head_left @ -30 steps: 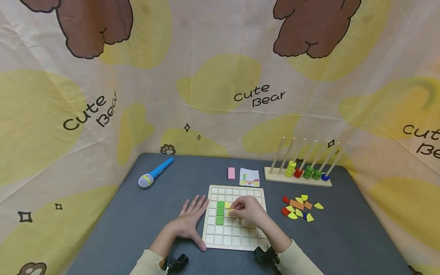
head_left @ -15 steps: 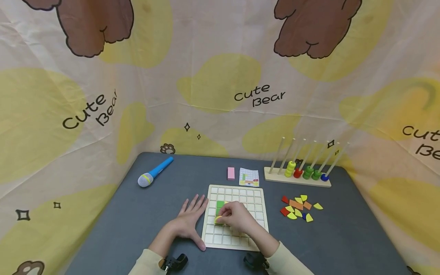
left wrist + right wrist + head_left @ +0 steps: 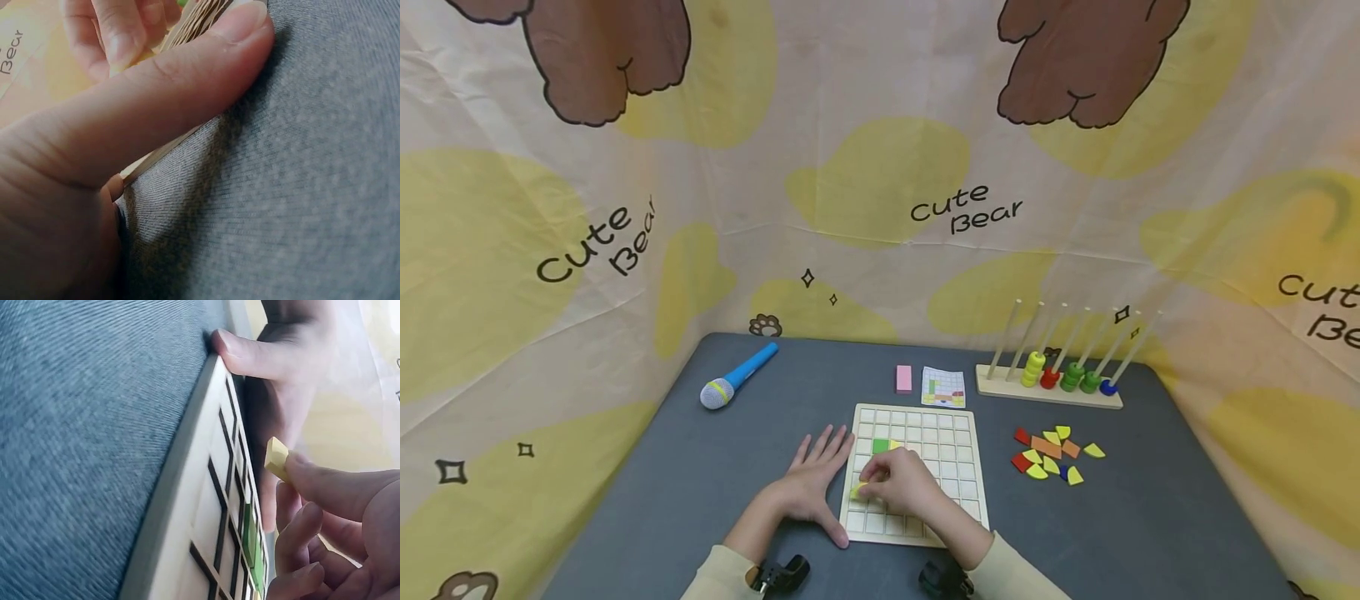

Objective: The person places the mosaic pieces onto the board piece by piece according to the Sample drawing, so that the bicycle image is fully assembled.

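Note:
My right hand (image 3: 901, 483) pinches a small yellow block (image 3: 276, 460) between thumb and fingers, held over the left side of the wooden grid board (image 3: 917, 533). In the right wrist view the block is raised off the board. Green tiles (image 3: 251, 540) sit in the grid under that hand, which hides part of them in the head view, and a yellow piece (image 3: 895, 444) lies beside the top one. My left hand (image 3: 812, 483) is spread at the board's left edge, its thumb touching the near left corner.
Loose yellow, red, orange and blue pieces (image 3: 1047, 447) lie right of the board. Behind it are a pink block (image 3: 904, 379) and a pattern card (image 3: 943, 387). A bead stand (image 3: 1048, 392) is at back right, a blue toy microphone (image 3: 740, 376) at back left.
My right hand has moved left across the board, and slightly nearer to me, with the yellow block in its fingers. The left hand has stayed in place.

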The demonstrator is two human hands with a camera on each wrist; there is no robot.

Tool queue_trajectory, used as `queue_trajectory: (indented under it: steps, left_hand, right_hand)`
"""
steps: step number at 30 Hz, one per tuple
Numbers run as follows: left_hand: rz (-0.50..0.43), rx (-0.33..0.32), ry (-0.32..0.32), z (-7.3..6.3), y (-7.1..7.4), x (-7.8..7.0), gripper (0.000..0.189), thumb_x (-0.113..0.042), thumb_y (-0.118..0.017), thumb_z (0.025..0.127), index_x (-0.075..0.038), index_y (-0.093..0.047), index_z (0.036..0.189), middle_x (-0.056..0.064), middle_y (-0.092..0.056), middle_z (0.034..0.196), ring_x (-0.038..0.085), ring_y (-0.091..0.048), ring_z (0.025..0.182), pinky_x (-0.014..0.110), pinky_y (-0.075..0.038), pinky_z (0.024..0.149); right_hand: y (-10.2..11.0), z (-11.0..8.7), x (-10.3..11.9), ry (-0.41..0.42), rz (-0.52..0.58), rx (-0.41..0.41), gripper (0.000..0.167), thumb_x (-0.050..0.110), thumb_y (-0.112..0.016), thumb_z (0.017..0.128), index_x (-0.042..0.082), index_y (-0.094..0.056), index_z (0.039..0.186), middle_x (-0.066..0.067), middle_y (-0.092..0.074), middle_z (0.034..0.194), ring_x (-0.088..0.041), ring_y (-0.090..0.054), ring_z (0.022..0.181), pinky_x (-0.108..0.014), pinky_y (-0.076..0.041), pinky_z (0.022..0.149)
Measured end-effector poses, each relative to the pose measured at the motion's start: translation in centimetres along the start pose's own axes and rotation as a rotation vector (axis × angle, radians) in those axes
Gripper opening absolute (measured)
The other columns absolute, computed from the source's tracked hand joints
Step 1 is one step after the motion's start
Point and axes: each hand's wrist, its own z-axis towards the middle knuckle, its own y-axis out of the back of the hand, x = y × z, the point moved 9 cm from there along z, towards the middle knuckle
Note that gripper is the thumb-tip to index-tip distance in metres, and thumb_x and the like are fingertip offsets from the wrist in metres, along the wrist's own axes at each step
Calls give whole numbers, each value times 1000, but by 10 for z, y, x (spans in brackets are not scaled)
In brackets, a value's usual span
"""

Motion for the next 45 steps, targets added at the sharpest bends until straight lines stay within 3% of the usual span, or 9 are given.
queue_trajectory:
  steps: [17,28,32,40,45]
  left_hand:
    - [22,-12,-10,0,3,-3,151,-71,-89,51,-15,-7,164,9,2,171,34,10,157,64,6,121]
    - [23,-15,-17,0,1,-4,151,-73,-88,51,-16,-7,164,8,2,171,34,10,157,64,8,121]
    - [20,-14,-27,0,0,-3,151,-72,-89,50,-14,-7,164,10,2,171,35,10,157,63,8,121]
    - [-28,-13,-24,0,-1,0,152,-71,-90,49,-13,-8,164,11,2,171,36,11,156,63,10,121]
    - [13,-6,7,0,0,0,151,-72,-89,50,-16,-7,164,7,2,172,33,10,157,62,7,122]
  right_hand:
    - [-8,-2,8,42,-179,-17,12,20,-85,81,23,-77,72,19,-64,62,1,-55,61,-22,-44,57]
    - [-8,-4,5,23,-163,-17,14,20,-85,81,21,-75,72,16,-60,61,-1,-53,58,-22,-43,54]
    - [3,-4,8,31,-124,-37,9,19,-84,81,20,-76,78,15,-62,65,-2,-55,60,-23,-45,55]
    - [44,-3,13,25,-74,-95,10,18,-83,84,11,-78,89,8,-63,71,-9,-55,64,-25,-44,54]
    - [67,-4,5,0,-40,-141,12,18,-82,84,10,-78,92,6,-64,74,-13,-55,66,-27,-45,54]
